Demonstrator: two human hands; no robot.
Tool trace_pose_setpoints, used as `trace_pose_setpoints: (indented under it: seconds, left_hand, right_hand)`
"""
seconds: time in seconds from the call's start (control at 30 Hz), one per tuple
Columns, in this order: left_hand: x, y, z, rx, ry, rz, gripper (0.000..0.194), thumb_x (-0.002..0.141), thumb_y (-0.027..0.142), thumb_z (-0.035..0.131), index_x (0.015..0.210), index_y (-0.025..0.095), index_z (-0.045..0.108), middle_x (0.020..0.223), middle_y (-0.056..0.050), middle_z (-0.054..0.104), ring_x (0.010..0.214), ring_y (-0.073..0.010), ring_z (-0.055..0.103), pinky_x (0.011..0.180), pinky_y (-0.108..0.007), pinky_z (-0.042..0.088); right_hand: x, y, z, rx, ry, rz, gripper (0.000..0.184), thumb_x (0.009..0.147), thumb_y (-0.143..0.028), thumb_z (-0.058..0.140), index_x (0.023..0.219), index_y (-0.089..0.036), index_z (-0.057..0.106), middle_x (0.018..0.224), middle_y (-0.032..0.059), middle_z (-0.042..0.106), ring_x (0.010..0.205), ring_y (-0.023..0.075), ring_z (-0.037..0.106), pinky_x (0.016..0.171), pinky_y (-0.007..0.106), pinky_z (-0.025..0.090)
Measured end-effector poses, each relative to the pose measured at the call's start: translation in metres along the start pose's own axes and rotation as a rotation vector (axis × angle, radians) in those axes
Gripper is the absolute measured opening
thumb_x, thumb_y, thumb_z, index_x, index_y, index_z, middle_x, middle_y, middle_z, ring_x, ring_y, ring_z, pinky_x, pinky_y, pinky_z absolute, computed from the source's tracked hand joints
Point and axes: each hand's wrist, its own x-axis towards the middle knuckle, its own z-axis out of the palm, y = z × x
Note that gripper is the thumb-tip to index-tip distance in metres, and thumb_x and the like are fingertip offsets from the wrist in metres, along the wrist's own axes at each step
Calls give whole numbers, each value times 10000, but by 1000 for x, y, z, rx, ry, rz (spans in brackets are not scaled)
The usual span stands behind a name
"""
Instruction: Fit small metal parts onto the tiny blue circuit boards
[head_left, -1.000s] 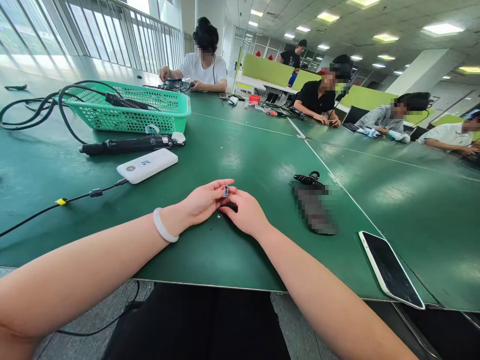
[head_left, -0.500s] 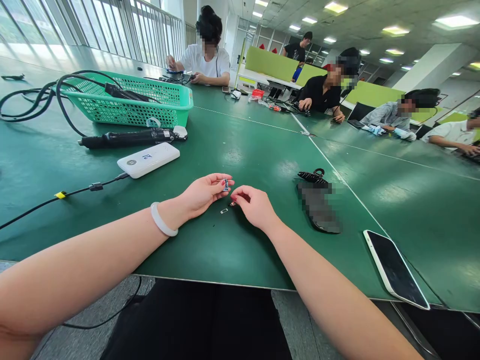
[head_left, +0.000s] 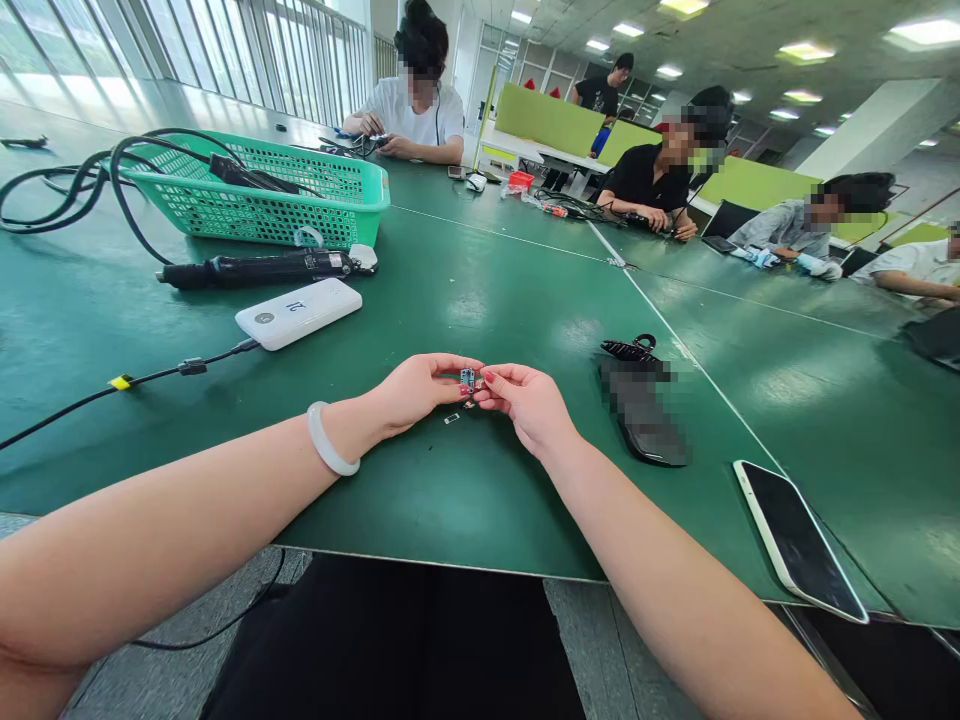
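Observation:
Both my hands meet just above the green table [head_left: 480, 290], pinching one tiny blue electronic part [head_left: 467, 378] between their fingertips. My left hand [head_left: 416, 390], with a white bangle on its wrist, grips the part from the left. My right hand [head_left: 529, 403] pinches it from the right with thumb and forefinger. A second tiny metal piece [head_left: 451, 418] lies on the table directly under my hands, untouched.
A white power bank [head_left: 298, 312] with a black cable, a black electric screwdriver [head_left: 259, 268] and a green basket [head_left: 262, 200] lie at the left. A black case [head_left: 641, 400] and a phone [head_left: 799, 540] lie at the right. Several other people sit at the far side.
My right hand rose from the table, where it was picking at small pieces, and closed on the blue part that my left hand holds. The left hand shifted slightly right.

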Motion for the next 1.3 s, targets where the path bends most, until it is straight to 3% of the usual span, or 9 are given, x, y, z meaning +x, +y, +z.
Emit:
trace_pose_setpoints:
  seconds: [0.2,0.33,0.7,0.93,1.07,1.17,1.3]
  left_hand:
    - [-1,3,6,58,37,6,377,698,147,703,1071,128,653,968,-89,704,827,-155,658,896,-368,478]
    - [0,2,8,98,96,16,426,691,117,698,1113,143,644,943,-78,707,754,-144,654,840,-366,495]
    - [-4,8,12,129,139,10,482,679,77,682,1154,138,624,875,-63,719,784,-155,654,832,-350,500]
    - [-9,11,7,66,90,-1,446,685,51,664,1119,137,610,766,-43,700,692,-125,646,762,-310,503]
    - [-8,15,5,-50,99,-13,442,690,20,650,1115,133,611,783,-50,692,771,-145,663,805,-323,508]
    - [-6,15,0,-90,163,-36,376,691,5,647,1052,106,636,835,-75,693,817,-150,664,876,-337,499]
    - [-3,13,-6,-132,248,-91,299,714,9,633,1003,81,631,897,-97,682,849,-156,666,936,-346,490]
  right_hand:
    - [2,1,2,-28,74,-23,301,507,-373,803,698,-163,702,557,-21,565,472,57,382,431,233,304]
    - [1,3,5,-77,92,-54,303,528,-395,780,699,-163,687,546,-27,547,461,55,345,435,236,254]
    - [1,9,7,-476,198,-306,194,713,-378,646,722,-184,651,731,18,655,613,129,519,624,289,422]
    - [-6,0,11,-543,133,-340,198,733,-384,644,710,-189,629,756,9,644,576,108,469,599,271,403]
    - [-6,-5,4,-568,123,-377,181,774,-374,606,745,-197,628,734,-3,635,577,108,466,592,265,397]
    - [-6,-4,-2,-785,72,-407,97,778,-287,604,748,-207,651,746,-6,630,585,110,460,608,273,396]
    - [-8,1,-1,-1112,-92,-448,69,766,-195,621,785,-215,684,799,12,636,705,140,517,676,289,403]
